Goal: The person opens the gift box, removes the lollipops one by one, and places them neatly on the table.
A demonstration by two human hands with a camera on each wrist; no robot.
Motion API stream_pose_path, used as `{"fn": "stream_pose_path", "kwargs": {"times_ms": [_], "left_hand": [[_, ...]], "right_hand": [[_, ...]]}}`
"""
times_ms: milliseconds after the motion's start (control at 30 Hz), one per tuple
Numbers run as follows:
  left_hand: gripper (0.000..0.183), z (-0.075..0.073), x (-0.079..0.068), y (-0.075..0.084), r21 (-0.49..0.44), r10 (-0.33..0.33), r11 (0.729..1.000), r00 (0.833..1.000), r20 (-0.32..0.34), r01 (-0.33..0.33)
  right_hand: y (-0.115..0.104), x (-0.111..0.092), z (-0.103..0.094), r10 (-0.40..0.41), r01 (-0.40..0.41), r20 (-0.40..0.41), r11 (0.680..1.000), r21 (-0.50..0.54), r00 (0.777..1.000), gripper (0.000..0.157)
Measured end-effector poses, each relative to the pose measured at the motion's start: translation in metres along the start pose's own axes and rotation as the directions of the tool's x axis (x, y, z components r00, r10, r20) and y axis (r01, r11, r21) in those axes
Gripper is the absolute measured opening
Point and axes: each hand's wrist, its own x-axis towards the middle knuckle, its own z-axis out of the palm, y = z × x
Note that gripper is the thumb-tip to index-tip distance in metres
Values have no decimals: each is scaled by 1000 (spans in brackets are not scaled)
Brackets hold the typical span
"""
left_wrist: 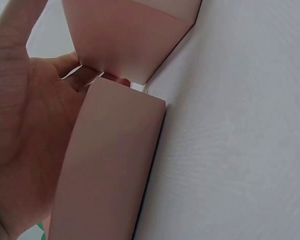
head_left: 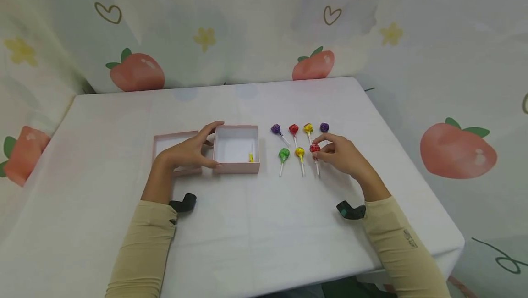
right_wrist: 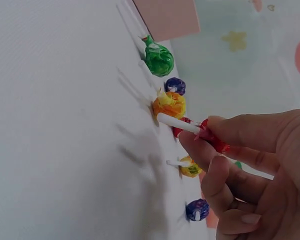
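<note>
My right hand point(head_left: 340, 153) pinches a red-wrapped lollipop point(right_wrist: 217, 142) between thumb and fingers, its white stick pointing toward the near side; in the right wrist view it is held above the table. My left hand point(head_left: 185, 150) grips the left side of an open pink box point(head_left: 237, 168) with a white inside, thumb at the front corner and fingers at the back. Inside, by the right wall, is a small yellow piece point(head_left: 250, 157), too small to identify. A second shallow pink box part point(head_left: 158, 144) lies beneath the left hand, partly hidden.
Right of the box, lollipops lie in two rows: purple point(head_left: 276, 129), red point(head_left: 294, 129), yellow point(head_left: 308, 127) and another purple point(head_left: 324, 127) behind; green point(head_left: 283, 154) and yellow point(head_left: 299, 152) in front. A white cloth covers the table point(head_left: 247, 224); a printed curtain point(head_left: 255, 23) hangs behind.
</note>
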Motion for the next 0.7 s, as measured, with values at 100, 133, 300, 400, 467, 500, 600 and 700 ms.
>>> {"fn": "stream_pose_path", "kwargs": {"times_ms": [100, 133, 300, 400, 467, 500, 600, 700], "left_hand": [[119, 0, 1, 0, -1, 2, 1000, 1000, 1, -2], [119, 0, 1, 1, -2, 2, 1000, 1000, 0, -2], [120, 0, 0, 0, -13, -2, 1000, 1000, -2, 2], [120, 0, 1, 0, -15, -3, 1000, 1000, -3, 3], [120, 0, 1, 0, -10, -4, 1000, 1000, -5, 4], [120, 0, 2, 0, -6, -5, 1000, 1000, -6, 5], [120, 1, 2, 0, -5, -5, 1000, 1000, -8, 5], [120, 0, 1, 1, -4, -3, 1000, 1000, -7, 3]], "right_hand": [[4, 0, 0, 27, -27, 7, 999, -20, 1000, 32], [5, 0, 0, 29, -29, 12, 999, -25, 999, 32], [11, 2, 0, 24, -22, 41, 999, -50, 999, 31], [14, 3, 2, 18, -15, 55, 998, -61, 998, 29], [16, 3, 3, 15, -11, 57, 998, -62, 998, 29], [17, 4, 3, 14, -11, 59, 998, -60, 998, 28], [18, 5, 6, 15, -11, 68, 998, -57, 998, 28], [18, 8, 7, 20, -15, 81, 998, -64, 997, 28]]}}
